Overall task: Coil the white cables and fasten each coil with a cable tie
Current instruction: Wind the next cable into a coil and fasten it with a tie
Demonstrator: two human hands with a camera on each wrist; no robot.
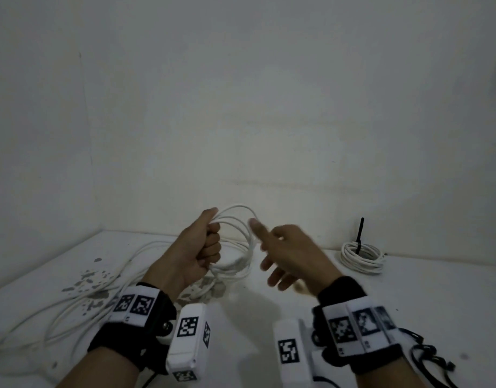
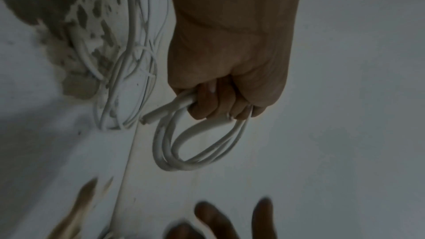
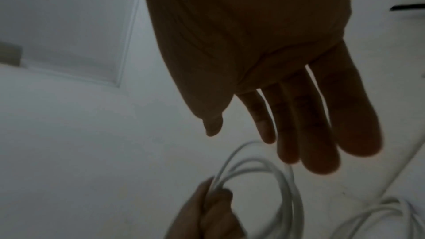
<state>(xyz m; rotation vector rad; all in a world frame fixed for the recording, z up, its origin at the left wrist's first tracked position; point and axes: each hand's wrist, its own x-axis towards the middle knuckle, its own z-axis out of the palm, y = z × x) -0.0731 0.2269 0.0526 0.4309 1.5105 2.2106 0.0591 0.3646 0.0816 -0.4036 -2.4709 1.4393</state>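
Observation:
My left hand [image 1: 204, 245] is a fist round several loops of a white cable [image 1: 242, 242], held up above the white table [image 1: 269, 303]. The left wrist view shows the loops [image 2: 195, 150] hanging from the curled fingers [image 2: 216, 103], with a cut cable end [image 2: 156, 114] sticking out. My right hand [image 1: 280, 253] hovers just right of the loops with straight, spread fingers [image 3: 322, 124] and holds nothing. The rest of the cable [image 1: 73, 298] trails loose over the table to the left. A finished coil [image 1: 363, 257] with a black cable tie [image 1: 360, 233] lies at the back right.
A white wall [image 1: 241, 107] stands close behind the table, with a corner at the left. Chipped grey patches [image 1: 90, 278] mark the tabletop under the loose cable. A black cord [image 1: 428, 359] lies by my right wrist at the near right.

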